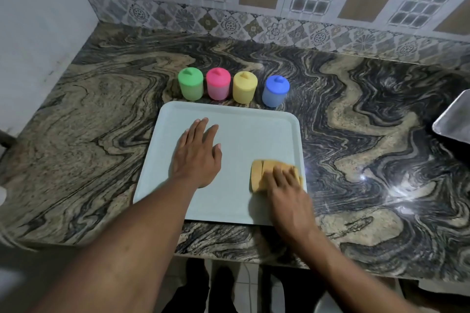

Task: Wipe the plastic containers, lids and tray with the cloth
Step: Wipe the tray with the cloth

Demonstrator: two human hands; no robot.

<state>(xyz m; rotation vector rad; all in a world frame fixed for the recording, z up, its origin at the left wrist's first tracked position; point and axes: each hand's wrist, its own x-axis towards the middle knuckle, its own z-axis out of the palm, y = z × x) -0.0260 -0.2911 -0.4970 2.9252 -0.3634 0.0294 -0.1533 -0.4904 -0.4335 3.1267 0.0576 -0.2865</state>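
A pale grey tray (244,132) lies flat on the marble counter. My left hand (198,155) presses flat on the tray's left half, fingers straight and spread. My right hand (290,195) rests on a folded yellow cloth (262,173) near the tray's right edge, fingers laid over it. Behind the tray stand four lidded plastic containers in a row: green (190,84), pink (218,84), yellow (245,87) and blue (275,90). All lids are on.
The marble counter (101,134) reaches to a tiled wall at the back and a white wall on the left. A metal tray (455,122) juts in at the right edge. The counter's front edge runs just below the grey tray.
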